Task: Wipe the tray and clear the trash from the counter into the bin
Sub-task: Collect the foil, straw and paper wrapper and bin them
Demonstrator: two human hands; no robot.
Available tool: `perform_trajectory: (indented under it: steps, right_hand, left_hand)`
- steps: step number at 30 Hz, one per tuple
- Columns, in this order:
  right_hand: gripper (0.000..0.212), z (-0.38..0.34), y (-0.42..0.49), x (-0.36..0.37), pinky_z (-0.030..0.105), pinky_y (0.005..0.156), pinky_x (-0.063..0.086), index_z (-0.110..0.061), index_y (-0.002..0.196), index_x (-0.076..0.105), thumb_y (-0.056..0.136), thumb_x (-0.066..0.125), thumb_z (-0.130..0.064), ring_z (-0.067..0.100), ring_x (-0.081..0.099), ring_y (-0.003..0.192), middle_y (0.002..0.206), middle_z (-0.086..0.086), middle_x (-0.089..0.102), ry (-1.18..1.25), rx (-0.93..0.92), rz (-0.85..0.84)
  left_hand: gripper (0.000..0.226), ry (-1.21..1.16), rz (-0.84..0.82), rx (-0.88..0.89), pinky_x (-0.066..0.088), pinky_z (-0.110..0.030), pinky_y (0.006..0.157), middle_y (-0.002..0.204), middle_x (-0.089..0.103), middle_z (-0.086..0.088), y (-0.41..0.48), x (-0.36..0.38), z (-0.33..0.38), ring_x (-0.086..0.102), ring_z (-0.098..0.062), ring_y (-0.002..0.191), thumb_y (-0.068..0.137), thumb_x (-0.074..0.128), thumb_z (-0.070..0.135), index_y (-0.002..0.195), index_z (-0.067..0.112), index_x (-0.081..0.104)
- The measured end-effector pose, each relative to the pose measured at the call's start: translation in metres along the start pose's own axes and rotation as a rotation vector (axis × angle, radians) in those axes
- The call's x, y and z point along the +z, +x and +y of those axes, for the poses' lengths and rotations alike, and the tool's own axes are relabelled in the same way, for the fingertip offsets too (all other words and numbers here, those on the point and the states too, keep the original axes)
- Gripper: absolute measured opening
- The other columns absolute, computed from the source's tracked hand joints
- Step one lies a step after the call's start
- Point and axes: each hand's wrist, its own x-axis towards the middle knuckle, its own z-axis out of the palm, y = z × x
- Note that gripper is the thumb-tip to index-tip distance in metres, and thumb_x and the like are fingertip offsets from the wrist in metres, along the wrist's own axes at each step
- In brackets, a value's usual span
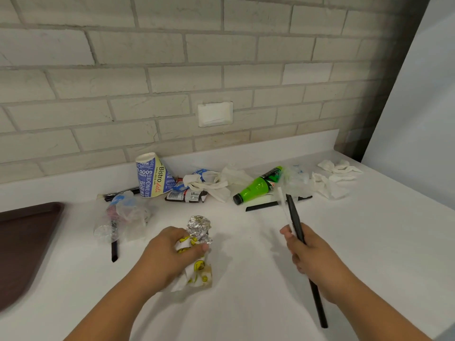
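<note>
Fingers (172, 233) of the left hand (165, 254) curl round a foil wrapper (199, 228) on the surface (246, 299); the right hand (311, 259) grips 1 black straw (295, 217). The tray (24, 239) sits at far left. Held loosely, that long straw could slip free or knock the green bottle (258, 186) rolling.

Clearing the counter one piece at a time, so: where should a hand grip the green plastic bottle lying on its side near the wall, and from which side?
Probably the middle of the green plastic bottle, from above, fingers across its round body. It lies flat, its black cap pointing front-left; crumpled clear plastic sits against the far end, and white napkins lie to its left.
</note>
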Motion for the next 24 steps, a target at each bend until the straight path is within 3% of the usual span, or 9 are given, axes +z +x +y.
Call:
perform_trajectory:
  steps: [5, 11, 14, 17, 21, 24]
  right_hand:
    - [0.021, 0.002, -0.022, -0.018, 0.024, 0.053, 0.033, -0.025, 0.095, 0.057, 0.096, 0.045, -0.042, 0.011, 0.034, 0.054, 0.063, -0.006, 0.038, 0.039, -0.092, 0.128]
    - [0.019, 0.012, -0.054, -0.050, 0.026, 0.060, 0.037, -0.018, 0.088, 0.060, 0.096, 0.050, -0.032, 0.012, 0.039, 0.056, 0.061, -0.002, 0.043, 0.018, -0.089, 0.159]
    - [0.017, 0.019, -0.063, -0.074, 0.021, 0.066, 0.041, -0.023, 0.089, 0.065, 0.094, 0.052, -0.034, 0.008, 0.049, 0.062, 0.071, -0.005, 0.055, -0.051, -0.076, 0.186]
    - [0.021, 0.029, -0.074, -0.104, 0.016, 0.059, 0.040, -0.022, 0.091, 0.062, 0.094, 0.049, -0.037, 0.013, 0.050, 0.066, 0.087, -0.002, 0.054, -0.199, -0.117, 0.316]
    - [0.029, 0.054, -0.096, -0.159, 0.022, 0.057, 0.040, -0.015, 0.081, 0.055, 0.096, 0.044, -0.038, 0.019, 0.050, 0.066, 0.084, 0.000, 0.045, -0.362, -0.167, 0.485]
    - [0.029, 0.081, -0.113, -0.212, 0.024, 0.056, 0.038, -0.017, 0.077, 0.050, 0.096, 0.044, -0.038, 0.017, 0.049, 0.063, 0.080, 0.000, 0.045, -0.396, -0.137, 0.537]
  left_hand:
    - [0.033, -0.034, -0.082, 0.095, 0.045, -0.027, 0.071, 0.093, 0.059, 0.001, -0.006, 0.025, 0.023, 0.059, -0.013, 0.083, 0.074, 0.072, 0.047, 0.082, 0.016, 0.064]
    - [0.030, -0.042, -0.166, 0.196, 0.041, -0.020, 0.066, 0.091, 0.058, 0.003, -0.021, 0.063, 0.052, 0.058, -0.009, 0.081, 0.074, 0.072, 0.046, 0.078, 0.019, 0.061]
    - [0.027, -0.003, -0.190, 0.264, 0.037, -0.015, 0.064, 0.092, 0.056, 0.008, -0.026, 0.080, 0.068, 0.056, -0.004, 0.081, 0.075, 0.071, 0.047, 0.076, 0.022, 0.059]
    - [0.027, 0.008, -0.199, 0.303, 0.036, -0.014, 0.065, 0.092, 0.055, 0.008, -0.032, 0.099, 0.090, 0.055, -0.002, 0.083, 0.076, 0.070, 0.047, 0.077, 0.021, 0.061]
    - [0.038, -0.092, -0.232, 0.307, 0.038, -0.015, 0.068, 0.093, 0.058, 0.007, -0.051, 0.142, 0.132, 0.056, 0.001, 0.084, 0.067, 0.070, 0.058, 0.078, 0.022, 0.063]
    - [0.032, -0.171, -0.310, 0.323, 0.038, -0.012, 0.065, 0.092, 0.060, 0.009, -0.074, 0.185, 0.171, 0.056, 0.005, 0.083, 0.061, 0.063, 0.058, 0.074, 0.029, 0.062]
